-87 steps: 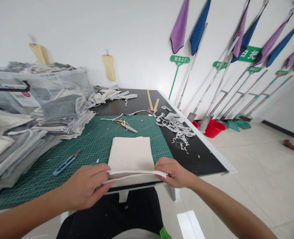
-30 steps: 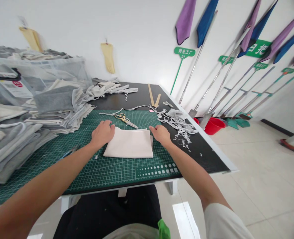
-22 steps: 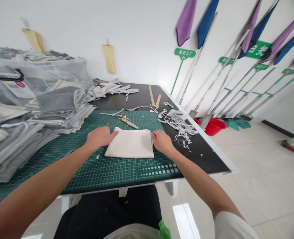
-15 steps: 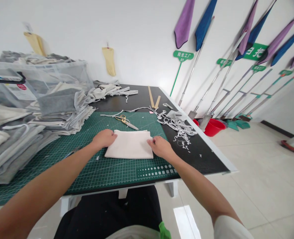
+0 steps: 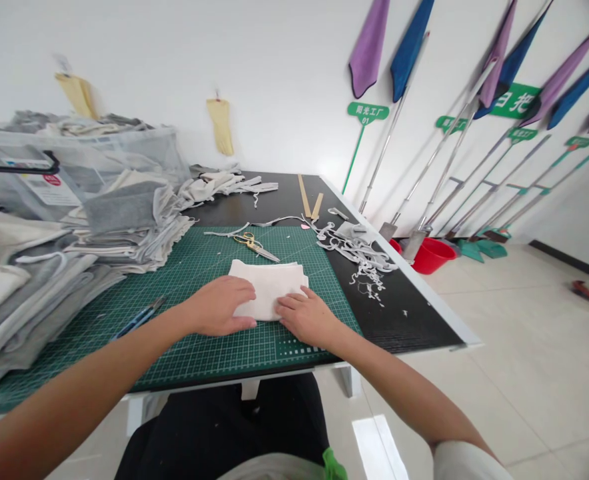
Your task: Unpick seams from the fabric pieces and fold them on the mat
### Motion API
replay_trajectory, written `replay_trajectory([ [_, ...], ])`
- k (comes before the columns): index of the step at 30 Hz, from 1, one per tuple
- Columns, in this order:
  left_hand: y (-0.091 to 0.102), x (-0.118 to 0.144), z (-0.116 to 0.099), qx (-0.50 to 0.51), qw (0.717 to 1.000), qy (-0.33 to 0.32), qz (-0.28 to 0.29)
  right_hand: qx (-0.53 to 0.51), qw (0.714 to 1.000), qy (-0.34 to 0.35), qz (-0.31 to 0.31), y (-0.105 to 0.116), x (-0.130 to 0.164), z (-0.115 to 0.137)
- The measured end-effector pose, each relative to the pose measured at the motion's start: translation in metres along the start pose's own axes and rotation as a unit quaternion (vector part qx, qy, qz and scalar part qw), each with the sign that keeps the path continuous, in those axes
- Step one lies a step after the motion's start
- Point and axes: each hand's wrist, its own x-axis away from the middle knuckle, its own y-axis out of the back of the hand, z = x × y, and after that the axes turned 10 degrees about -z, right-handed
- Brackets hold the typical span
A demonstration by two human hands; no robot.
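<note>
A folded cream cloth [image 5: 269,285] lies on the green cutting mat [image 5: 189,280] on a black table. My left hand [image 5: 222,306] rests flat over the cloth's near left part, fingers together. My right hand [image 5: 307,318] presses on the near right edge of the cloth, fingers spread. Neither hand grips anything. Gold-handled scissors [image 5: 253,245] lie on the mat just beyond the cloth.
Stacks of grey and cream cloths [image 5: 49,260] fill the left of the table, with a clear bin [image 5: 74,160] behind. A blue cutter [image 5: 137,318] lies left of my hand. Cloth strips [image 5: 359,250] pile at the right. Mops and a red bucket [image 5: 432,253] line the wall.
The cloth, earlier held at the table's near edge, now lies folded on the mat. Both hands slid from its far corners back to its near edge.
</note>
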Motion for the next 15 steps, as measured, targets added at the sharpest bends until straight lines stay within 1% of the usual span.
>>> replay_trajectory([
  [3,-0.007,0.01,-0.005,0.003,1.0,-0.015,-0.004,0.036,0.999,-0.003,0.018,0.001,-0.002,-0.008],
  [5,-0.013,0.015,-0.003,-0.005,1.0,-0.009,-0.009,0.035,0.999,-0.024,0.025,0.002,-0.002,-0.014],
  [8,-0.018,0.02,0.004,-0.012,1.0,0.0,-0.028,0.013,0.997,-0.075,-0.001,0.0,0.0,-0.022],
  [12,-0.022,0.017,0.021,0.026,0.997,-0.021,-0.07,-0.031,0.992,-0.12,-0.035,-0.005,-0.001,-0.032],
  [15,-0.026,0.012,0.033,0.08,0.988,-0.013,-0.131,-0.059,0.987,-0.138,-0.054,-0.007,-0.002,-0.035],
])
